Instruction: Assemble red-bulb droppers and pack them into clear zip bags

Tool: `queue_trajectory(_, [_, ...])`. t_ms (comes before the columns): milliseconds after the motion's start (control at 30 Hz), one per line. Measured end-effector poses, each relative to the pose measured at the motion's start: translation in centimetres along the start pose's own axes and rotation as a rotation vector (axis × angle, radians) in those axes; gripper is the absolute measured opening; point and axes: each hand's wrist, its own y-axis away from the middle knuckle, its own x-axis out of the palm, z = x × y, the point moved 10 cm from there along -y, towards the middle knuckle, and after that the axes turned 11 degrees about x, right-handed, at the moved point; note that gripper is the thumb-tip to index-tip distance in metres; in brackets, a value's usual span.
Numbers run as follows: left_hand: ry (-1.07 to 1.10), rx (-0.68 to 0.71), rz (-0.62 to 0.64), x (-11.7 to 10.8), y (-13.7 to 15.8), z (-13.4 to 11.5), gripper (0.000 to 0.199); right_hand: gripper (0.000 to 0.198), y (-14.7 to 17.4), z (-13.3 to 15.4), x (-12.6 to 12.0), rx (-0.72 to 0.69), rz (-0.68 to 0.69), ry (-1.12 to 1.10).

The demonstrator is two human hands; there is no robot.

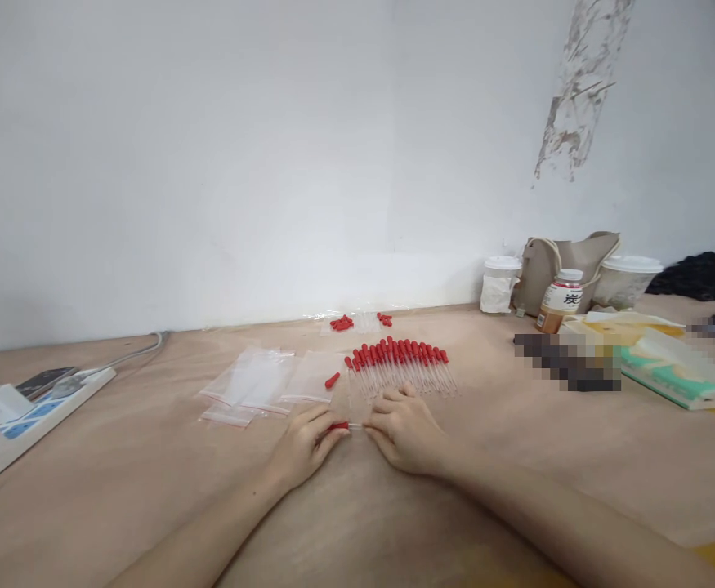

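Observation:
Between the fingers of my left hand is a red rubber bulb, lying sideways. A thin clear dropper tube runs from the bulb's end to the pinched fingertips of my right hand. How far the tube sits inside the bulb is too small to tell. Just beyond my hands lies a loose red bulb. Behind my right hand, several droppers with red bulbs rest side by side in a row, tubes pointing toward me.
Clear zip bags overlap left of the droppers. By the wall, a plastic bag has red bulbs and tubes. A power strip lies far left. Right: lidded cups, a drink bottle, a grey bag, a green-white packet.

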Motion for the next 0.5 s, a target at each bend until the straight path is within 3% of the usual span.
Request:
queue_trajectory(67, [-0.016, -0.067, -0.075, -0.7, 0.4, 1.0, 0.025, 0.019, -0.1, -0.8, -0.2, 0.038, 0.024, 0.039])
queue_trajectory(167, [-0.063, -0.218, -0.138, -1.3, 1.2, 3.1, 0.039, 0.021, -0.9, -4.6, -0.4, 0.3, 0.054, -0.044])
queue_trajectory(300, [-0.045, -0.276, -0.087, -0.5, 1.5, 4.2, 0.025, 0.026, -2.7, -9.1, 0.5, 0.649, 0.059, -0.18])
queue_trajectory(500, [-0.042, -0.253, -0.077, -0.4, 1.4, 3.8, 0.02, 0.028, -6.7, -8.2, 2.7, 0.733, -0.016, -0.028])
